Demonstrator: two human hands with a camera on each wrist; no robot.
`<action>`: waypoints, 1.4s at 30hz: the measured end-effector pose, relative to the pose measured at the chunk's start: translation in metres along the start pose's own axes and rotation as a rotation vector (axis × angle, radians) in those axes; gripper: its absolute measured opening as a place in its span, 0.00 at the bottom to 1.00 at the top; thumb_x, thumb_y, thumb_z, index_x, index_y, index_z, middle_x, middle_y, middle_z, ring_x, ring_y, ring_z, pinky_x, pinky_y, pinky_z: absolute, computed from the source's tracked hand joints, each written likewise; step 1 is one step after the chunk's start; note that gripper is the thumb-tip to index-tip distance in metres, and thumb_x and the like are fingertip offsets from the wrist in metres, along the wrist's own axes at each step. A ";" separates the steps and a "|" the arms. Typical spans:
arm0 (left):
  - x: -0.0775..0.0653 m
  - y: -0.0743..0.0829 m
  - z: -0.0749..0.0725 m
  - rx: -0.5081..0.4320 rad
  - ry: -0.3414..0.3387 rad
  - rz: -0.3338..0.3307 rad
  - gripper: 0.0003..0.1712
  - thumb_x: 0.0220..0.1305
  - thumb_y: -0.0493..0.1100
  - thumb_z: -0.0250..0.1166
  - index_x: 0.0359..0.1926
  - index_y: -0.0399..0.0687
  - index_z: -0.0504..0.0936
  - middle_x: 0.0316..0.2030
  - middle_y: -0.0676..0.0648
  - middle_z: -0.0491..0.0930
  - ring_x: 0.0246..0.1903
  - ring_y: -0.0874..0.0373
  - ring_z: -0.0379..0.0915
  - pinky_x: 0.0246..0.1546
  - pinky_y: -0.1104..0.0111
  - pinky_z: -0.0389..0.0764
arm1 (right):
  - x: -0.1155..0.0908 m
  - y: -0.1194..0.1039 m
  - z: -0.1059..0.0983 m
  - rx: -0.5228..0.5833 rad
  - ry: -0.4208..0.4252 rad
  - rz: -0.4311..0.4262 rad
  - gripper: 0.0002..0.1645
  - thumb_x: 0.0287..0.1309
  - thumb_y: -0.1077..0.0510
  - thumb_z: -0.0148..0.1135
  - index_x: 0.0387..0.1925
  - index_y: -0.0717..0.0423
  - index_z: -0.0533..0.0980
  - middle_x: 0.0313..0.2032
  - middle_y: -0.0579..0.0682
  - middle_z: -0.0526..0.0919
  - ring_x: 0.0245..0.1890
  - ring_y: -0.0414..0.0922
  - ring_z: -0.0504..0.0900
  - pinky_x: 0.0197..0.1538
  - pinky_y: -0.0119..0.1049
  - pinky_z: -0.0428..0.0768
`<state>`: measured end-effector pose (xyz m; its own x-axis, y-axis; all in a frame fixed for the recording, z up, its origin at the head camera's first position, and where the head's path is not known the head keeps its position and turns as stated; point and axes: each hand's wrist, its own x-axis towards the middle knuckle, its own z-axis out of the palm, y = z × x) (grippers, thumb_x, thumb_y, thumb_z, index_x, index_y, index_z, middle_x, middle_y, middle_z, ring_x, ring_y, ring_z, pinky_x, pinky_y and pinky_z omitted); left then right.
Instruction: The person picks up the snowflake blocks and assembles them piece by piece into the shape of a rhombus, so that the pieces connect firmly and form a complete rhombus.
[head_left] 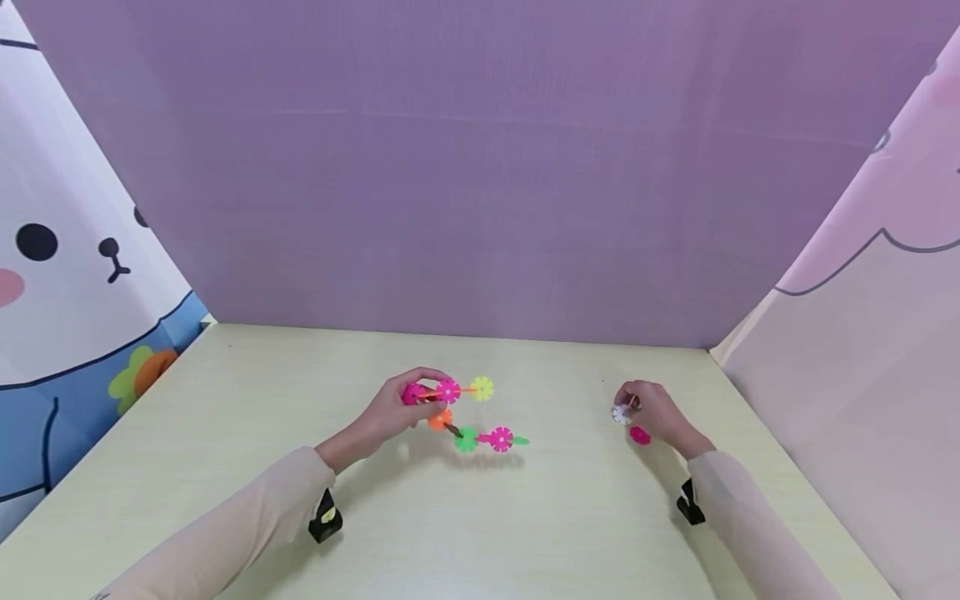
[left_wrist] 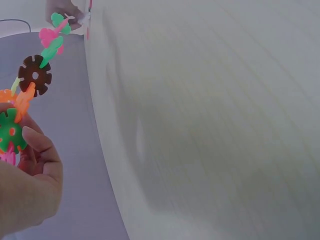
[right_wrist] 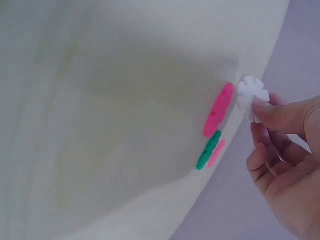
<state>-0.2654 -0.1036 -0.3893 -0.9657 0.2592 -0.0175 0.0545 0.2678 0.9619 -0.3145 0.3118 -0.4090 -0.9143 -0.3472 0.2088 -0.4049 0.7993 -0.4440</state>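
Observation:
A chain of notched plastic discs (head_left: 447, 391), joined edge to edge, is held by my left hand (head_left: 396, 405) above the table. Its pieces are pink, orange, yellow, green and brown. The left wrist view shows the thumb against a green disc (left_wrist: 9, 126), and a brown disc (left_wrist: 26, 75) farther along the chain. On the right, my right hand (head_left: 657, 408) pinches a white notched disc (right_wrist: 246, 92) between thumb and forefinger, close over the tabletop. A pink disc (head_left: 640, 435) lies on the table beside that hand.
The right wrist view also shows a green disc (right_wrist: 209, 150) and another pink disc (right_wrist: 217, 153) lying near the white one. The pale wooden table (head_left: 570, 517) ends at a purple backdrop (head_left: 480, 183), with printed cloths on both sides.

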 end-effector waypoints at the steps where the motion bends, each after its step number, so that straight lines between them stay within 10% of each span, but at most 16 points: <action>1: 0.000 0.000 0.000 -0.001 -0.002 0.001 0.23 0.53 0.45 0.67 0.51 0.60 0.74 0.32 0.49 0.82 0.34 0.37 0.70 0.26 0.66 0.72 | 0.000 -0.001 -0.001 0.000 -0.004 -0.007 0.10 0.42 0.79 0.57 0.27 0.65 0.76 0.26 0.56 0.79 0.28 0.47 0.76 0.30 0.29 0.74; 42: 0.000 -0.001 0.001 -0.013 0.002 -0.009 0.22 0.53 0.45 0.67 0.51 0.60 0.74 0.31 0.50 0.82 0.34 0.37 0.70 0.26 0.67 0.72 | 0.014 -0.106 0.035 0.282 0.122 -0.187 0.08 0.49 0.69 0.64 0.34 0.60 0.78 0.29 0.50 0.82 0.28 0.38 0.76 0.29 0.28 0.75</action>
<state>-0.2657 -0.1031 -0.3907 -0.9667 0.2547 -0.0252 0.0430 0.2583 0.9651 -0.2849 0.2055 -0.3895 -0.8229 -0.3993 0.4042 -0.5679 0.5547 -0.6081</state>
